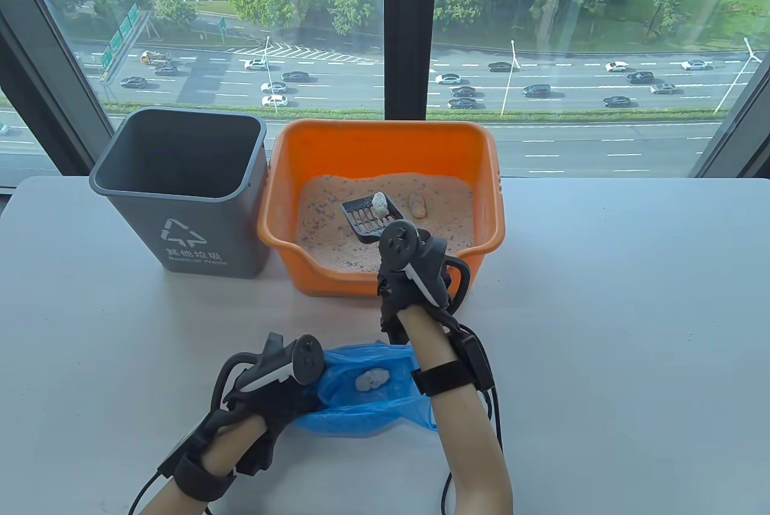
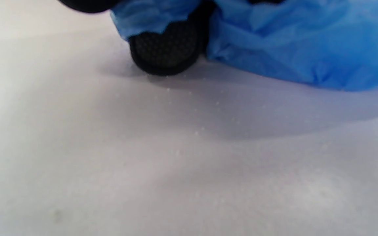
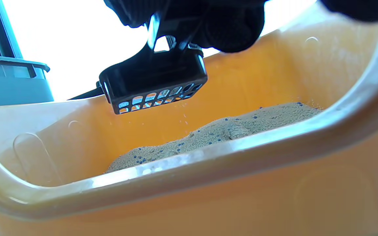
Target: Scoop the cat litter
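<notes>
White table (image 1: 601, 328) carried a grey bin (image 1: 180, 190) at back left, touching or just beside the orange litter tray (image 1: 487, 178). Litter bed (image 1: 445, 202) was sandy with blue specks; one clump (image 1: 417, 205) remained lying on it. Blue bag (image 1: 361, 413) lay flat near the front edge, one clump (image 1: 372, 381) already inside. Right hand (image 1: 409, 274) gripped the black slotted scoop (image 1: 372, 219) by its handle, fingers wrapped around it, scoop raised clear of the litter inside the tray. A white clump (image 1: 379, 203) sat in the scoop; loose grains fell through the slots in the right wrist view. Left hand (image 1: 271, 382) pinched the bag's edge, holding it open; a fingertip (image 2: 166, 49) pressed down on the table. Judged roughly halfway: one bagged, one to transfer, one to scoop.
</notes>
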Demonstrator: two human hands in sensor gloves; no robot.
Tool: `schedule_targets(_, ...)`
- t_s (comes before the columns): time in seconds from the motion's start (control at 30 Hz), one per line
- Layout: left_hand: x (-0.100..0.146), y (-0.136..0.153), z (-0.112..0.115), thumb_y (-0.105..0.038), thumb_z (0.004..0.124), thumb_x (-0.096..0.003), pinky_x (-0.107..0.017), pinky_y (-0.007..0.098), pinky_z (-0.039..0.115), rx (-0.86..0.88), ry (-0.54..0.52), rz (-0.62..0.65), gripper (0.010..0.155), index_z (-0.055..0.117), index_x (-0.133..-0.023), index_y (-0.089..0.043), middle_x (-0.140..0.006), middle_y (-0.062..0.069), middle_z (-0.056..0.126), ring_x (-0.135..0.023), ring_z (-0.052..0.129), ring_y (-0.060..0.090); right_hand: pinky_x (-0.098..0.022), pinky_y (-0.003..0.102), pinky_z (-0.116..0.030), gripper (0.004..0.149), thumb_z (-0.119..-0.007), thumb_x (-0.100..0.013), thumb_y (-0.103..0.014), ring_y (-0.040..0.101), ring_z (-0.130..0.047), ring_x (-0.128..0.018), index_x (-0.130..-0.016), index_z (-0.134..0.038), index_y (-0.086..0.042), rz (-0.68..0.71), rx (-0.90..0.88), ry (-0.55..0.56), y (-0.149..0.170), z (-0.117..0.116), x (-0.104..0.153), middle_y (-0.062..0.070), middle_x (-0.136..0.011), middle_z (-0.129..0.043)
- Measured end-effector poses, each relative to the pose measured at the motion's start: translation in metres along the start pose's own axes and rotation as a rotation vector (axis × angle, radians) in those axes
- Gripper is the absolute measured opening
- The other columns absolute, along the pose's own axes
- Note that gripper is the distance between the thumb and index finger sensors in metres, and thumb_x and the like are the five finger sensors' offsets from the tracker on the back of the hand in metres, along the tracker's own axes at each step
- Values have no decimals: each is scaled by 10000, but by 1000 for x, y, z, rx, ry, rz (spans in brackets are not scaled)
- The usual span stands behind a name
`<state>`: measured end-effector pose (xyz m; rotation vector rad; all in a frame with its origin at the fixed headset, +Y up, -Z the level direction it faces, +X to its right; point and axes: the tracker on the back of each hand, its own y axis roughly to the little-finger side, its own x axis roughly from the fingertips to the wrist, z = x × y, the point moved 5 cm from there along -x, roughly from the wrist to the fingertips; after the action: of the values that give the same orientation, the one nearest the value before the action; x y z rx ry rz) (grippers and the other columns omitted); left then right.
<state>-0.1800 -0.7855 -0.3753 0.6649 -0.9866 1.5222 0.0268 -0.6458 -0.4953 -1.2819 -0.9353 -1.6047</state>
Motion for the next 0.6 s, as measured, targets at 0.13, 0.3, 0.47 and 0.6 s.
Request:
schedule_targets(0.13, 0, 0, 0, -465, 786, -485, -458, 385, 710, 0, 0, -1, 684, 407, -1054, -442, -789, -58, 810, -537, 932, 111, -165, 358, -751, 558, -672, -433, -342, 66, -771, -167, -874, -668, -1, 13, -17, 16, 1, 5, 5, 285, -746, -712)
schedule_targets(0.3, -1, 3, 0, -470, 791, -481, -459, 384, 710, 20, 7, 0, 690, 403, -1051, -452, -781, -66, 811, -536, 931, 107, -166, 358, -751, 556, -672, -434, -342, 67, -773, -169, -874, -670, -3, 86, -21, 22, -2, 21, 31, 285, -747, -714)
schedule_targets(0.47, -1, 2, 0, -470, 788, -480, -458, 384, 710, 8, 2, -5, 689, 404, -1051, -450, -783, -67, 810, -536, 931, 109, -169, 365, -747, 554, -676, -436, -338, 74, -776, -173, -875, -673, 0, 153, -42, -13, 9, 43, 67, 288, -749, -713)
schedule_targets(0.6, 0, 2, -1, -471, 789, -476, -458, 385, 710, -2, -4, -14, 690, 408, -1050, -451, -783, -72, 814, -533, 934, 109, -172, 372, -743, 553, -685, -437, -331, 83, -777, -176, -875, -680, 6, 178, -20, -99, 25, 58, 102, 297, -751, -716)
